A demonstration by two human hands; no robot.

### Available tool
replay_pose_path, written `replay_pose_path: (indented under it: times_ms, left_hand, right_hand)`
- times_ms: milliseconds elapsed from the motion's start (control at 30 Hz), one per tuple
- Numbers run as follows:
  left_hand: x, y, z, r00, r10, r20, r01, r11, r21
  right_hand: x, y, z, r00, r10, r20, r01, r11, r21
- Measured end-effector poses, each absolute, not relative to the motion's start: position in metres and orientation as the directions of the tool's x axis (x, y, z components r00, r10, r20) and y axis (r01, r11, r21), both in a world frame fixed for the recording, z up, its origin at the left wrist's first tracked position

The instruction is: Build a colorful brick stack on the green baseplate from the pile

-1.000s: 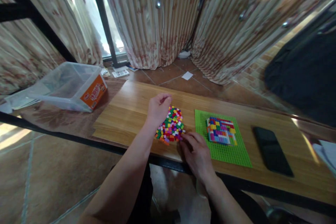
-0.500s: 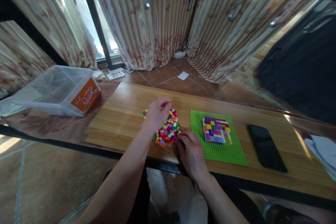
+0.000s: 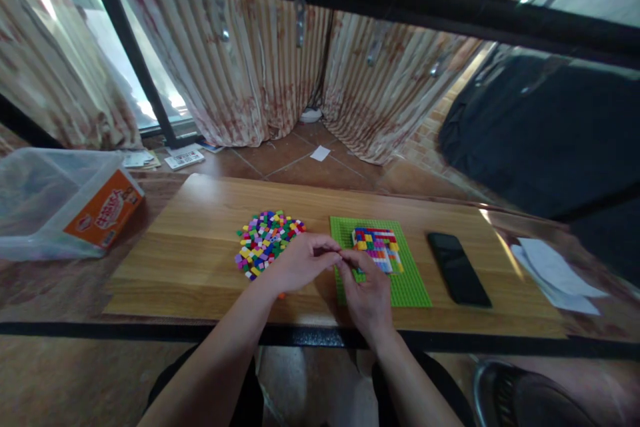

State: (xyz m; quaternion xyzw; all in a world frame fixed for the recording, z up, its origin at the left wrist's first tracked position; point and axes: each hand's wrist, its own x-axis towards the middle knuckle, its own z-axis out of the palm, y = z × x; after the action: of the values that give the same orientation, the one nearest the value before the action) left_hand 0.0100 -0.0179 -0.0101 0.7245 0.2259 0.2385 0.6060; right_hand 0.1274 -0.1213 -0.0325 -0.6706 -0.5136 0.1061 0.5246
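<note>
A pile of small coloured bricks (image 3: 265,240) lies on the wooden board (image 3: 200,260). To its right a green baseplate (image 3: 410,283) carries a block of joined coloured bricks (image 3: 377,243). My left hand (image 3: 300,263) and my right hand (image 3: 367,290) meet fingertip to fingertip above the baseplate's left edge. Both are pinched closed; what sits between the fingers is too small to make out.
A black phone (image 3: 457,270) lies right of the baseplate. White papers (image 3: 555,270) sit at the far right. A clear plastic box with an orange label (image 3: 70,203) stands at the left. Curtains (image 3: 280,73) hang behind, and a dark cloth (image 3: 545,127) is at the back right.
My left hand left the brick pile and moved right to meet my right hand, which lifted off the pile's edge toward the baseplate. The camera view tilted up and shifted.
</note>
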Motion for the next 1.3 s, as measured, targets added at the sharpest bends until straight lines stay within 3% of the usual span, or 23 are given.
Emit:
replay_pose_path:
  times_ms: [200, 400, 867, 967, 1033, 1167, 1300]
  left_hand:
    - [0.015, -0.019, -0.014, 0.771, 0.634, 0.063, -0.044, -0.046, 0.998]
    - [0.019, -0.023, -0.011, 0.763, 0.645, 0.045, -0.082, 0.027, 0.996]
    - [0.025, -0.029, -0.011, 0.786, 0.61, 0.101, -0.141, 0.018, 0.99]
    - [0.028, -0.029, -0.015, 0.796, 0.597, 0.1, -0.147, 0.031, 0.989]
    - [0.03, -0.027, -0.019, 0.788, 0.608, 0.098, -0.145, 0.03, 0.989]
    - [0.03, -0.023, -0.023, 0.759, 0.647, 0.076, -0.134, 0.041, 0.99]
    - [0.029, -0.021, -0.023, 0.733, 0.677, 0.069, -0.079, -0.016, 0.997]
  right_hand:
    - [0.132, -0.119, -0.035, 0.566, 0.785, 0.253, 0.293, 0.095, -0.951]
    - [0.136, -0.121, -0.032, 0.566, 0.783, 0.256, 0.276, 0.113, -0.955]
    - [0.15, -0.126, -0.019, 0.504, 0.839, 0.203, 0.155, 0.143, -0.977]
    - [0.159, -0.127, -0.022, 0.548, 0.809, 0.212, 0.222, 0.103, -0.969]
    - [0.168, -0.128, -0.022, 0.588, 0.76, 0.279, 0.353, 0.07, -0.933]
    - [0.193, -0.133, -0.022, 0.574, 0.697, 0.43, 0.62, -0.026, -0.784]
    - [0.215, -0.138, -0.026, 0.573, 0.662, 0.483, 0.728, -0.14, -0.671]
